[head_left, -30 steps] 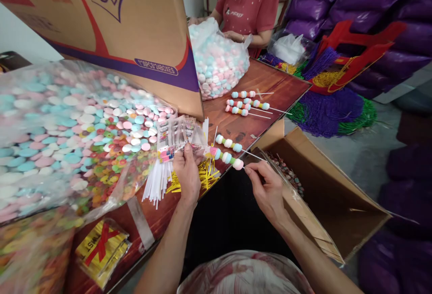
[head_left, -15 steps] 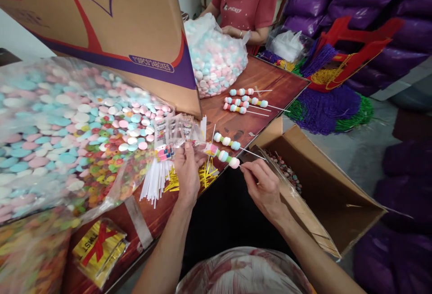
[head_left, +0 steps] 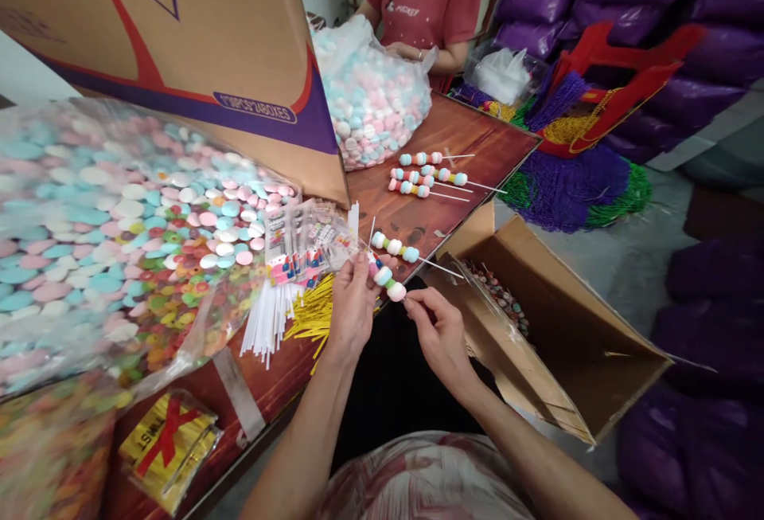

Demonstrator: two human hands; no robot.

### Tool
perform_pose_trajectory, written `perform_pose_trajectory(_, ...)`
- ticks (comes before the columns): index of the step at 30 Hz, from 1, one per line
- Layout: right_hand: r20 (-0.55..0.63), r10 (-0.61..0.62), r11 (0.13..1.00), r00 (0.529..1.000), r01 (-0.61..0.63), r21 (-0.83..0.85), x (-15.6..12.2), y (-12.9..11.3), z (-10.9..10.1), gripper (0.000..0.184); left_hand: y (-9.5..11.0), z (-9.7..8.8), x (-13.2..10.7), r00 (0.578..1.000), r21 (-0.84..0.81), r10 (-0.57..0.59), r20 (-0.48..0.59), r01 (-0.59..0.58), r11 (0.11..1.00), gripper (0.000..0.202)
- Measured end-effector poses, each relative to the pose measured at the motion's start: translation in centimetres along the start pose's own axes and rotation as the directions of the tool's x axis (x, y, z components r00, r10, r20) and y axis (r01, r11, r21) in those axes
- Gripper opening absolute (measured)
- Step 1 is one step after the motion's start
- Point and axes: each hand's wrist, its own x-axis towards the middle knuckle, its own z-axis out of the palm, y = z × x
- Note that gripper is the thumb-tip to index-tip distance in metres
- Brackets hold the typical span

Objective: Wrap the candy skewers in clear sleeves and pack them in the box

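Well, from where I stand both forearms come up from the lap and draw together near the edge of the table [head_left: 477,134]. The left hand [head_left: 351,309] is raised from the wrist, thumb pointing up and away, its fingers closed on the far end of a candy skewer [head_left: 395,291]; just how each finger grips is hard to see. The right hand [head_left: 440,334] slants in from the other side, knuckles up, thumb and forefinger pinched on the skewer's near end, right beside the last pale pink piece.

The candy skewer runs slantwise between the two, its pink, green and light blue pieces showing in the gap. Just beyond it another skewer [head_left: 394,246] lies on the table, its bare stick jutting toward the open carton [head_left: 567,329]. Close by the left hand are gold ties [head_left: 311,309], white sticks [head_left: 268,317] and printed wrappers [head_left: 298,245]. Farther off lies a group of finished-looking skewers [head_left: 411,188].
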Motion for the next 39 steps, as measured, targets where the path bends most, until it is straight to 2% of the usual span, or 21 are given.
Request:
perform_pose_trajectory(1, 0.057, 0.134, 0.979, 0.989, -0.141, 0.146, 0.1, -0.1, 0.0, 0.016, 0.0, -0.1, 0.1, 0.999, -0.026, -0.031, 0.013, 0.032, 0.999, 0.032)
perform_pose_trajectory(2, 0.144, 0.257, 0.916, 0.956, -0.288, 0.28, 0.1, -0.2, 0.0, 0.017, 0.0, -0.1, 0.1, 0.998, -0.051, -0.057, 0.026, 0.058, 0.997, 0.031)
perform_pose_trajectory(4, 0.338, 0.402, 0.72, 0.851, -0.522, 0.458, 0.2, -0.3, -0.3, 0.02, 0.1, -0.3, 0.3, 0.996, -0.099, -0.078, 0.045, 0.082, 0.992, 0.029)
perform_pose_trajectory(6, 0.474, 0.433, 0.561, 0.767, -0.641, 0.524, 0.3, -0.3, -0.7, 0.022, 0.1, -0.3, 0.4, 0.996, -0.123, -0.073, 0.059, 0.08, 0.989, 0.027)
perform_pose_trajectory(7, 0.507, 0.435, 0.516, 0.744, -0.668, 0.536, 0.2, -0.3, -0.8, 0.023, 0.0, -0.3, 0.4, 0.996, -0.122, -0.068, 0.064, 0.076, 0.99, 0.027)
perform_pose_trajectory(9, 0.521, 0.442, 0.501, 0.73, -0.682, 0.532, 0.2, -0.4, -0.7, 0.023, -0.1, -0.2, 0.3, 0.995, -0.098, -0.063, 0.078, 0.07, 0.993, 0.027)
perform_pose_trajectory(11, 0.449, 0.451, 0.586, 0.772, -0.635, 0.504, 0.1, -0.4, -0.3, 0.021, -0.4, 0.1, 0.0, 0.994, -0.064, -0.057, 0.098, 0.064, 0.996, 0.027)
perform_pose_trajectory(13, 0.296, 0.407, 0.755, 0.864, -0.501, 0.423, 0.3, -0.5, 0.4, 0.02, -0.6, 0.4, -0.2, 0.993, -0.038, -0.045, 0.109, 0.049, 0.998, 0.028)
perform_pose_trajectory(15, 0.132, 0.261, 0.916, 0.956, -0.289, 0.28, 0.5, -0.5, 0.7, 0.019, -0.5, 0.6, -0.5, 0.994, -0.02, -0.041, 0.102, 0.044, 0.999, 0.029)
perform_pose_trajectory(17, 0.052, 0.106, 0.982, 0.993, -0.113, 0.152, 0.8, -0.5, 0.5, 0.018, 0.0, 0.5, -0.6, 0.991, 0.005, -0.079, 0.111, 0.079, 0.997, 0.031)
perform_pose_trajectory(18, 0.047, 0.069, 0.989, 0.997, -0.074, 0.126, 0.9, -0.4, 0.3, 0.017, 0.3, 0.4, -0.6, 0.985, 0.02, -0.114, 0.128, 0.113, 0.993, 0.031)
perform_pose_trajectory(20, 0.066, 0.072, 0.986, 0.995, -0.081, 0.143, 1.1, -0.2, -0.4, 0.018, 1.2, 0.0, -0.5, 0.966, 0.051, -0.186, 0.18, 0.18, 0.982, 0.033)
perform_pose_trajectory(22, 0.09, 0.109, 0.975, 0.99, -0.124, 0.184, 1.2, -0.1, -1.1, 0.02, 2.2, -0.3, -0.1, 0.952, 0.075, -0.207, 0.225, 0.194, 0.978, 0.036)
perform_pose_trajectory(26, 0.131, 0.116, 0.971, 0.985, -0.14, 0.192, 1.3, -0.1, -1.8, 0.023, 3.6, 0.2, 1.2, 0.978, 0.029, -0.05, 0.202, 0.045, 0.999, 0.042)
perform_pose_trajectory(28, 0.161, 0.088, 0.981, 0.983, -0.113, 0.155, 1.2, -0.3, -1.7, 0.023, 3.8, 1.0, 1.7, 0.985, 0.005, -0.018, 0.173, 0.018, 1.0, 0.042)
perform_pose_trajectory(30, 0.168, 0.033, 0.996, 0.985, -0.046, 0.076, 1.1, -0.6, -1.8, 0.023, 3.6, 1.6, 2.0, 0.988, 0.011, -0.049, 0.149, 0.048, 0.999, 0.038)
perform_pose_trajectory(33, 0.15, -0.144, 0.975, 0.978, 0.166, -0.147, 0.9, -0.7, -2.2, 0.022, 3.0, 1.9, 2.2, 0.996, -0.006, -0.066, 0.054, 0.067, 0.998, 0.031)
perform_pose_trajectory(36, 0.125, -0.344, 0.85, 0.93, 0.366, -0.378, 0.6, -0.5, -2.6, 0.021, 2.4, 1.7, 2.3, 0.999, -0.055, -0.044, -0.011, 0.044, 0.998, 0.03)
perform_pose_trajectory(39, 0.124, -0.47, 0.704, 0.874, 0.456, -0.544, 0.4, -0.4, -2.5, 0.022, 1.8, 1.6, 2.1, 1.0, -0.075, -0.031, -0.004, 0.03, 0.997, 0.031)
